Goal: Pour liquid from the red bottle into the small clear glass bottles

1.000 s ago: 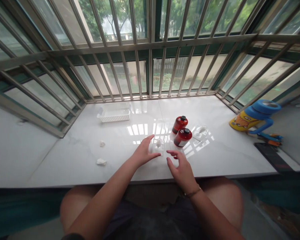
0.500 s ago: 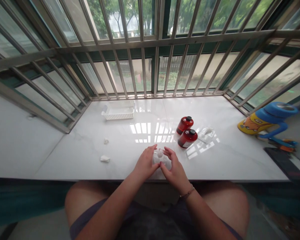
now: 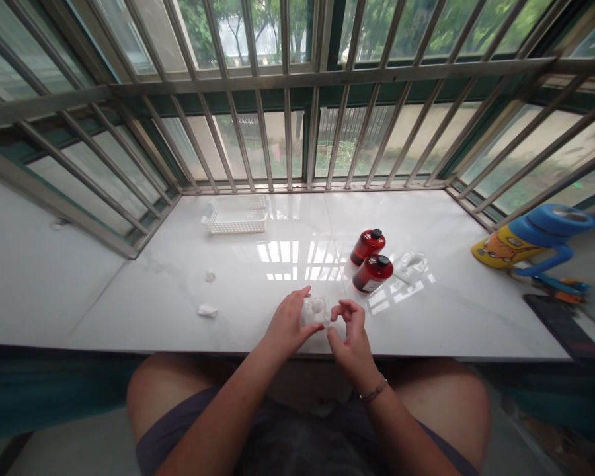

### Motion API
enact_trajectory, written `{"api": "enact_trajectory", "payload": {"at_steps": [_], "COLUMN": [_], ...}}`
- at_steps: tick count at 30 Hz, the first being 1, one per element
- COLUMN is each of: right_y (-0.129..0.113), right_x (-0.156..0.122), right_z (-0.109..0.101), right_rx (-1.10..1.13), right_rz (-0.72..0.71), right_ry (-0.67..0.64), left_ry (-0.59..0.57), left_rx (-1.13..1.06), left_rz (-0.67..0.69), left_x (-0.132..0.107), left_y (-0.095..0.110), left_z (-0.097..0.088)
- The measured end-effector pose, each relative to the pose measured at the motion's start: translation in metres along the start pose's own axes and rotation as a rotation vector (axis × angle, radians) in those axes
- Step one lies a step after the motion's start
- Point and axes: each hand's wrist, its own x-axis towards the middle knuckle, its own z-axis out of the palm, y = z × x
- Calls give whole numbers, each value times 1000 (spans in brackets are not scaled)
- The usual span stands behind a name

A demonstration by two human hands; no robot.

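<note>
A small clear plastic container [image 3: 316, 309] with a rounded top piece sits near the table's front edge. My left hand [image 3: 290, 322] curves around its left side, fingers along the far side and thumb along the near side. To its right is my right hand [image 3: 350, 330], with curled fingers and the thumb apart from the index finger. Nothing shows between those fingers, and their tips are close to the container's right edge. Two red bottles with black caps, the nearer bottle [image 3: 373, 274] and the farther bottle [image 3: 367, 247], stand beyond my right hand.
A white perforated basket [image 3: 235, 225] lies at the back left. Crumpled white scraps [image 3: 207, 311] rest on the left of the marble-patterned table [image 3: 143, 311]. Clear plastic wrap [image 3: 412, 263] lies beside the bottles. On the right are a blue-and-yellow flask [image 3: 530, 238] and a dark phone [image 3: 558, 324].
My right hand has moved away to the right from the container, and its fingers have curled. My left hand has stayed around the container's left side.
</note>
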Motion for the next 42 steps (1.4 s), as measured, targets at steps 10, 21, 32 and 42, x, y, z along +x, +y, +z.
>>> {"api": "enact_trajectory", "payload": {"at_steps": [10,21,32,42], "right_y": [1,-1,-5,-12], "right_x": [-3,2,26,37], "right_z": [-4,-5,2,-1], "right_rx": [-12,-4,-134,-383], "right_rz": [13,-7,21,-164], "right_ry": [9,4,-36,-9], "left_ry": [5,-15,-18,0], "left_rx": [1,-4,28,47], "left_rz": [-17,-9,-10,6], "left_x": [0,0,0,0], "left_y": [0,0,-2,-6], "left_z": [0,-2,1,4]}}
